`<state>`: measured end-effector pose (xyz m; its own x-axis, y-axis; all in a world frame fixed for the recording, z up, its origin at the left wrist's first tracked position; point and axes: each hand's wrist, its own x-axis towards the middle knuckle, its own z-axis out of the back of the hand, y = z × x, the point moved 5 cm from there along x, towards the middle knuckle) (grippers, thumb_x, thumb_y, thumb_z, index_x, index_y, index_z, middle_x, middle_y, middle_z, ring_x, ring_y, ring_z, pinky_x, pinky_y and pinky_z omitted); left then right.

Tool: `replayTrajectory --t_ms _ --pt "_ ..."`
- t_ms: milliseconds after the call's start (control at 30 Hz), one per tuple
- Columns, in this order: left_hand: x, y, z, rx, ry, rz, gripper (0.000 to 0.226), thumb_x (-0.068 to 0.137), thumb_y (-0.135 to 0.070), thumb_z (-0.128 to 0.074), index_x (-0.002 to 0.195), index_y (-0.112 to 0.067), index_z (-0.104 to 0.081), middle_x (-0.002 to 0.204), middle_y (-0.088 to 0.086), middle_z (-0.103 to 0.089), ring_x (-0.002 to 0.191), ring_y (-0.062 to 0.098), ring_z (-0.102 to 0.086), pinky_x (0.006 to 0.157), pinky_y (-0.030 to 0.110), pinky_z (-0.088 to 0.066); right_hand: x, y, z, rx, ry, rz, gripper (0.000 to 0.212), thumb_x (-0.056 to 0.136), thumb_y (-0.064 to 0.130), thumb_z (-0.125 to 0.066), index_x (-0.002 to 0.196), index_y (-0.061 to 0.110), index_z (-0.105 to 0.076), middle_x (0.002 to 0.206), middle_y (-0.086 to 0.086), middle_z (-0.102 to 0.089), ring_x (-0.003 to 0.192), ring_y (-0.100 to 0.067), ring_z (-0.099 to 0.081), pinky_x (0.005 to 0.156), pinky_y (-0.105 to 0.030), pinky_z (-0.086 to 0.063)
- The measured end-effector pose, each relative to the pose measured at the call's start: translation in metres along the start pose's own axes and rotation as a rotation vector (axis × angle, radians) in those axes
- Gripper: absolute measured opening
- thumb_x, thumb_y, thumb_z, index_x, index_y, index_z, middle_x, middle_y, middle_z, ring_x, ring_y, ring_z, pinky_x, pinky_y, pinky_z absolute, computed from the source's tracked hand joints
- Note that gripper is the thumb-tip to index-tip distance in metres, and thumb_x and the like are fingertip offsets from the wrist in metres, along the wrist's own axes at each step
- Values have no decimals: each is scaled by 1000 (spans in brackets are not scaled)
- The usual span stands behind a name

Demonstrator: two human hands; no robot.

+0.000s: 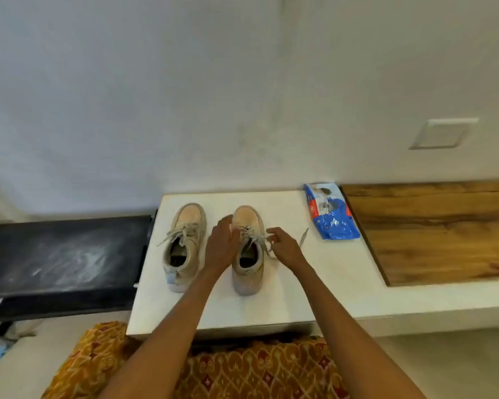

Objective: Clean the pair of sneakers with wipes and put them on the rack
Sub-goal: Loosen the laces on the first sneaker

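Note:
Two beige sneakers stand side by side on a white ledge (314, 283), toes toward the wall. The left sneaker (183, 246) is untouched, its laces loose. My left hand (221, 243) grips the inner side of the right sneaker (248, 251) near its laces. My right hand (284, 246) pinches a lace end of that sneaker, just to its right. A blue and white pack of wipes (330, 216) lies on the ledge at the back right.
A black shoe rack (61, 254) with a dusty top shelf stands left of the ledge, slightly lower. A wooden panel (432, 228) lies to the right. A white wall rises behind. Patterned orange cloth (242, 370) covers my lap below.

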<state>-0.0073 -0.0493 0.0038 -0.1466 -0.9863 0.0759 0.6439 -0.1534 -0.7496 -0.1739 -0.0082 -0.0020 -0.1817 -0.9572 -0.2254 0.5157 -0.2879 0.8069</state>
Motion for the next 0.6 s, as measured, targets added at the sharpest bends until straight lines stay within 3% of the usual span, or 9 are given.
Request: replayTrajectory --t_ms 67,133,233,400,500,600 --pt "-23 -5 3 56 10 37 41 98 -30 -38 136 -14 -38 134 8 -47 121 25 -45 96 39 -41 -18 1 -7 -120 149 -3 42 86 -1 -41 125 9 -50 125 -12 -58 116 -28 -53 89 -27 -39" --pt "-46 -7 -6 123 63 37 38 97 -30 -39 133 -15 -40 128 8 -48 113 25 -48 86 38 -45 -31 -5 -15 -162 194 -46 32 86 2 -44 117 7 -49 121 -15 -58 111 -30 -53 84 -29 -39" --pt "-64 -4 -6 80 97 161 37 93 -24 -44 129 -14 -39 125 10 -45 106 27 -51 78 39 -48 -48 -5 -19 -173 144 -107 17 92 23 -48 104 11 -49 116 -14 -60 105 -28 -56 79 -32 -40" --pt "-92 -7 3 40 79 336 47 91 -24 -50 133 -10 -32 132 13 -38 114 31 -49 83 39 -45 -75 14 -15 -322 104 -110 32 96 34 -42 109 10 -58 115 -9 -62 106 -28 -58 81 -31 -43" --pt "-110 -5 6 -12 77 378 53 91 -27 -53 135 -9 -30 133 15 -38 112 32 -51 83 37 -45 -83 35 -3 -185 80 -110 23 89 31 -49 89 11 -60 100 -10 -67 91 -27 -62 78 -34 -47" --pt "-124 -4 7 -1 118 350 56 89 -28 -56 134 -8 -30 133 14 -40 113 32 -52 85 38 -45 -93 65 12 103 57 -92 16 86 21 -52 83 9 -61 84 -7 -65 75 -20 -58 67 -30 -46"
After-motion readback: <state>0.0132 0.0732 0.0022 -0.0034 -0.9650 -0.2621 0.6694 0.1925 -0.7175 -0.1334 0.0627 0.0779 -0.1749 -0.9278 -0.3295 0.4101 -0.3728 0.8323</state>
